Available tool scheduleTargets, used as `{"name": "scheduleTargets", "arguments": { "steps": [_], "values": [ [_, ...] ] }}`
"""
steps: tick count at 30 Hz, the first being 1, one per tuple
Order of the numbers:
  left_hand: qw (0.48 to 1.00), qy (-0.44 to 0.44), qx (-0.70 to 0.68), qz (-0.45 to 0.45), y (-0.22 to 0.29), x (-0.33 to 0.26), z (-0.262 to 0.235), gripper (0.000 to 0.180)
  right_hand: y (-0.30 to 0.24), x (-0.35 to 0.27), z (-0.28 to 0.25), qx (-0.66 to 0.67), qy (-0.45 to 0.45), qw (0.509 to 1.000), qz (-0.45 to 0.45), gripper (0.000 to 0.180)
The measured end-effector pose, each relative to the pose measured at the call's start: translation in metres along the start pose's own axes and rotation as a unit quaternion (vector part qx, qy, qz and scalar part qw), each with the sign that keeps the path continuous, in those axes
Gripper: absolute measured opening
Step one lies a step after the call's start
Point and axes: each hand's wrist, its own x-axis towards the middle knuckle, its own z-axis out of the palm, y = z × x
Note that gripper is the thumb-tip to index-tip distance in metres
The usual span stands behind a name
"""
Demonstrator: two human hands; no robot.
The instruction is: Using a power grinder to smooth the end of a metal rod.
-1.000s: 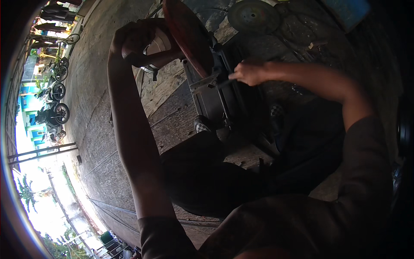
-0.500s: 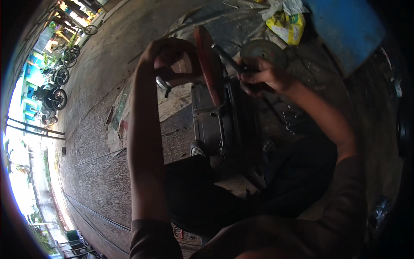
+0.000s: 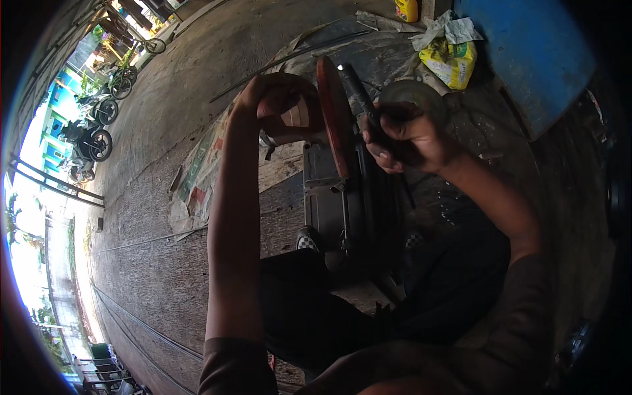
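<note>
A dark machine with a grey boxy base (image 3: 322, 187) stands on the floor in front of me, between my feet. From it rises a narrow red guard (image 3: 334, 118), seen nearly edge-on. My left hand (image 3: 273, 99) is curled beside the guard's left side, closed on what looks like the machine's curved handle; shadow partly hides the grip. My right hand (image 3: 405, 135) is wrapped round a long dark metal rod (image 3: 357, 85), just right of the guard. The rod's upper end is bright, and its lower part slants past the hand toward the floor.
A round greyish disc (image 3: 415, 97) lies beyond my right hand. Farther back are a yellow bag (image 3: 451, 62), a yellow container (image 3: 407, 9) and a blue panel (image 3: 526, 52). Flattened sacking (image 3: 197, 178) covers floor on the left; motorcycles (image 3: 95, 141) stand at the far left.
The rod has swung to a steeper angle, and my right hand has turned with it, showing its fingers more. My left hand keeps its place by the guard. The whole view has shifted slightly.
</note>
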Motion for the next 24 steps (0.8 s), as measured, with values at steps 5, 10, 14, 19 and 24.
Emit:
{"name": "scheduleTargets", "arguments": {
  "steps": [5, 10, 14, 19, 24],
  "values": [
    [1.0, -0.02, -0.019, -0.014, -0.005, 0.002, -0.005, 0.039, 0.001, 0.002, -0.003, 0.025, -0.013, 0.999, 0.016, 0.031],
    [0.999, -0.024, 0.048, 0.007, -0.01, 0.002, -0.005, 0.04, 0.005, 0.004, -0.011, 0.054, -0.01, 0.998, -0.01, 0.033],
    [0.992, -0.024, -0.113, -0.059, -0.001, -0.001, 0.005, 0.04, 0.005, 0.003, -0.016, 0.059, -0.036, 0.997, -0.019, 0.031],
    [0.996, -0.021, -0.071, -0.049, -0.003, 0.001, 0.0, 0.04, 0.006, 0.0, -0.01, 0.035, -0.021, 0.999, 0.0, 0.035],
    [0.981, 0.005, -0.18, -0.071, 0.0, -0.005, 0.012, 0.029, 0.01, -0.005, -0.021, -0.027, 0.139, 0.99, 0.023, 0.036]
  ]
}}
